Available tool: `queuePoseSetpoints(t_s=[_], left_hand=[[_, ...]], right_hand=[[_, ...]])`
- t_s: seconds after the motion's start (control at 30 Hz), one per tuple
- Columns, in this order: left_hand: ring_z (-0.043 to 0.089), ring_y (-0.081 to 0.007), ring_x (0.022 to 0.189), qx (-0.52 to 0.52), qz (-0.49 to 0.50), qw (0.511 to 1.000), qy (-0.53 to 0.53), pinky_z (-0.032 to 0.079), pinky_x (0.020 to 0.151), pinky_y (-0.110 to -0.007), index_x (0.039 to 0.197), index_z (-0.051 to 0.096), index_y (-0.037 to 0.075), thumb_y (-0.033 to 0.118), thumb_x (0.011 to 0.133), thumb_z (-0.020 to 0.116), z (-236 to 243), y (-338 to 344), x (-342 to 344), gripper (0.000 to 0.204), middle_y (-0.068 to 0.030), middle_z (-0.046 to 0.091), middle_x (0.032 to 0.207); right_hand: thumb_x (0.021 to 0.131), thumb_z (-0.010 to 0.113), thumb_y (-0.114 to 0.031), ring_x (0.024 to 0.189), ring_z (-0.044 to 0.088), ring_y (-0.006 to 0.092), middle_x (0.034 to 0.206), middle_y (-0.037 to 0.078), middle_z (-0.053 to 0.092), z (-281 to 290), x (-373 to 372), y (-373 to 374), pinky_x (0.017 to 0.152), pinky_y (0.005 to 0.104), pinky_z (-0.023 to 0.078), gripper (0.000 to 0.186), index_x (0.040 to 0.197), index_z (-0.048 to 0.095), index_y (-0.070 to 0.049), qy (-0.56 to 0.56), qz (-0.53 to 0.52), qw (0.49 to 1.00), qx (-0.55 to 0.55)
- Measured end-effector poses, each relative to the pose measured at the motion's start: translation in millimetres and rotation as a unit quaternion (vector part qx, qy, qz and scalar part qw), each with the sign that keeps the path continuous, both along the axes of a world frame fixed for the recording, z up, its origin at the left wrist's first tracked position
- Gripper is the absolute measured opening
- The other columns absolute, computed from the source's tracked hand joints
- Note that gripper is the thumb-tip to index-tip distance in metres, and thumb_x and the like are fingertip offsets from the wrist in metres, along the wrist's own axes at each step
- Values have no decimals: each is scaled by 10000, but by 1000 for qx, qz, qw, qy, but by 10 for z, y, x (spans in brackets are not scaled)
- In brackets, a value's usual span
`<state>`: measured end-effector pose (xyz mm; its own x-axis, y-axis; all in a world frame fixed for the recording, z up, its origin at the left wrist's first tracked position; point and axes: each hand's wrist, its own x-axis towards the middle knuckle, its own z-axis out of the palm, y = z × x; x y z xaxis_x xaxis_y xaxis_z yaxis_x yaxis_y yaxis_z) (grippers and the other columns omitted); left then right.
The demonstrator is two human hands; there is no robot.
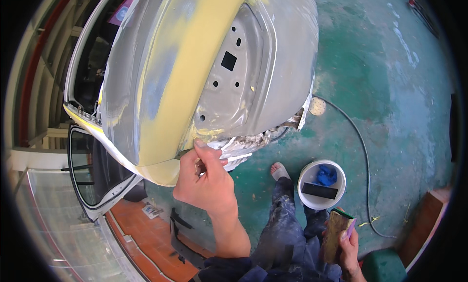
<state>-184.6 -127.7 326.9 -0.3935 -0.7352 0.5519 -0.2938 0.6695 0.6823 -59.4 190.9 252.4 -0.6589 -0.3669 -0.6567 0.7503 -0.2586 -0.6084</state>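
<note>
My left hand [207, 179] is at the lower corner of a car's rear panel [180, 82], which is grey with yellow filler patches. Its thumb meets the edge below the recessed plate-light area, and its fingers curl in. Whatever they may pinch is hidden. Low on the right, my right hand [348, 250] grips a sanding block [336, 235] wrapped in worn yellowish-brown abrasive, with a green end and a purple side. That block is held away from the car, below a white bucket [301, 172].
The bucket holds a blue cloth [326, 175] and a black block [319, 190]. A hose [363, 140] curves across the green floor near a round perforated disc [317, 106]. An open car door [92, 179] stands left. My foot [279, 171] is beside the bumper area.
</note>
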Motion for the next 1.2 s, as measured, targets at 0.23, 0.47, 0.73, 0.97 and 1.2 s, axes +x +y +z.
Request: queuePoseSetpoints(t_s=[0.23, 0.47, 0.73, 0.97, 1.2], left_hand=[[628, -120, 498, 33, 11, 999, -25, 503, 476, -255, 802, 692, -68, 155, 1039, 701, 51, -10, -40, 326, -111, 694, 644], [641, -126, 550, 67, -43, 997, 14, 534, 539, -251, 927, 682, -84, 151, 1066, 659, -72, -66, 77, 275, -135, 712, 728], [636, -138, 542, 32, -51, 998, 16, 536, 531, -270, 929, 663, -86, 113, 1081, 615, -148, -29, 13, 255, -133, 705, 710], [645, -136, 530, 10, -38, 999, 17, 545, 507, -296, 842, 675, -84, 139, 1073, 635, -113, -55, -32, 323, -120, 700, 659], [677, -178, 502, -103, -37, 989, -95, 518, 503, -321, 791, 688, -44, 73, 996, 673, -45, -192, 65, 237, -102, 696, 615]], right_hand=[[1039, 628, -479, 1049, 682, 230, 1306, 165, 654, 26, -19, 52, 887, 376, 570, 809, 1641, 341, -23, 4, -1, 1000, -16], [1032, 637, -477, 1044, 684, 232, 1299, 164, 657, -24, 112, 178, 873, 377, 575, 812, 1636, 348, -18, 5, -23, 1000, -21], [1032, 625, -480, 1031, 690, 227, 1283, 166, 668, 67, 72, 248, 852, 369, 579, 809, 1633, 351, -14, 26, -30, 999, -7], [1040, 614, -458, 1034, 690, 234, 1283, 177, 663, 254, 93, 270, 876, 368, 574, 787, 1634, 350, -14, 57, -40, 997, -10], [1044, 605, -451, 1034, 689, 238, 1288, 180, 658, 406, 125, 377, 886, 371, 572, 778, 1631, 348, -9, 75, -39, 996, 1]])
